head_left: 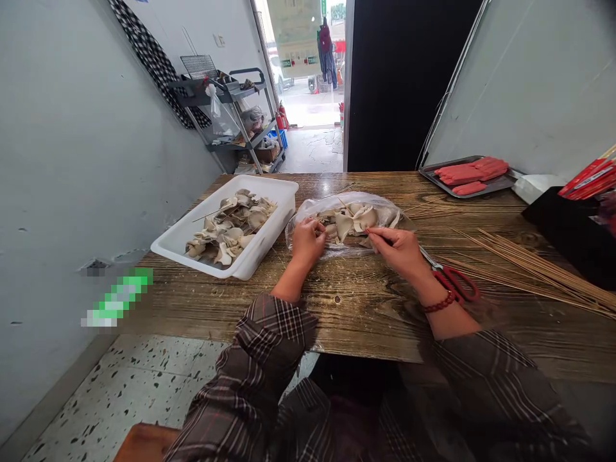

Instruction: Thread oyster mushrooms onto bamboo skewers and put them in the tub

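Note:
My left hand [308, 242] is closed, fingers curled at the left side of a clear plastic bag [312, 208]; what lies in its grip is hidden. My right hand [397, 249] pinches the lower right edge of a pale oyster mushroom [364, 219] over the bag. A thin wooden skewer [342, 203] pokes up at the upper left of that mushroom; I cannot tell whether it runs through. More mushrooms lie in the bag. Right beside my right wrist are red-handled scissors [457, 283], partly covered by the hand.
A white plastic tub [260, 256] of mushrooms stands left on the wooden table [337, 321]. Loose bamboo skewers [539, 263] lie at right. Behind them sit a metal tray [433, 173] with pinkish-red packs [474, 172] and a black container [572, 224]. A grey cart [231, 96] stands beyond the table.

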`<state>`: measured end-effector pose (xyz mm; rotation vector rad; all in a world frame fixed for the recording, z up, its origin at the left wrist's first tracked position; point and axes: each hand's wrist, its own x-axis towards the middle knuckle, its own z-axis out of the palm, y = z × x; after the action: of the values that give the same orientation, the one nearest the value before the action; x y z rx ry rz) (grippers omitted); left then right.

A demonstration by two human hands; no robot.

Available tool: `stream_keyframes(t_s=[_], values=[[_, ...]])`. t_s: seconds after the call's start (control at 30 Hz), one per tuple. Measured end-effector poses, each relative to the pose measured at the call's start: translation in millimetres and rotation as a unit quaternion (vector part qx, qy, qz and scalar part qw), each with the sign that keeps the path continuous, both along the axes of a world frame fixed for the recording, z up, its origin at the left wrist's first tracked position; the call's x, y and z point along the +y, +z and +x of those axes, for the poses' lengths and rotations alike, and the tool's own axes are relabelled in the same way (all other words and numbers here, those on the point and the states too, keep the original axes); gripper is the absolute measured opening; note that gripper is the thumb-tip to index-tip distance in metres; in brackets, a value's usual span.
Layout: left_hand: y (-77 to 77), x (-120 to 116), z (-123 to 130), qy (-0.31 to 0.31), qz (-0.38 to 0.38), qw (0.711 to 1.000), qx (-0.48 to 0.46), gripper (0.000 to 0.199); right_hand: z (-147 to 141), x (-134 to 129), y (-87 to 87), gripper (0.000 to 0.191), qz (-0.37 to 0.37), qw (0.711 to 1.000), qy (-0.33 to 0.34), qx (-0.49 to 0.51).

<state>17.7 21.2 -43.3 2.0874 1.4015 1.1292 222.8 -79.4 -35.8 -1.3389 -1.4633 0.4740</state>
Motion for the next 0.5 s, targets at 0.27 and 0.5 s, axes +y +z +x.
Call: stream_keyframes(t_s=[0.27,0.5], values=[[13.9,-9,2,-0.090,-0.252,0.856,-0.442,0.028,1,-4,7.2,0.035,-0.019,0.999,0.020,0.035],[17.4,-9,-1,-0.108,-0.302,0.791,-0.520,0.041,1,-6,8.6,0.031,-0.037,0.998,0.055,-0.020]])
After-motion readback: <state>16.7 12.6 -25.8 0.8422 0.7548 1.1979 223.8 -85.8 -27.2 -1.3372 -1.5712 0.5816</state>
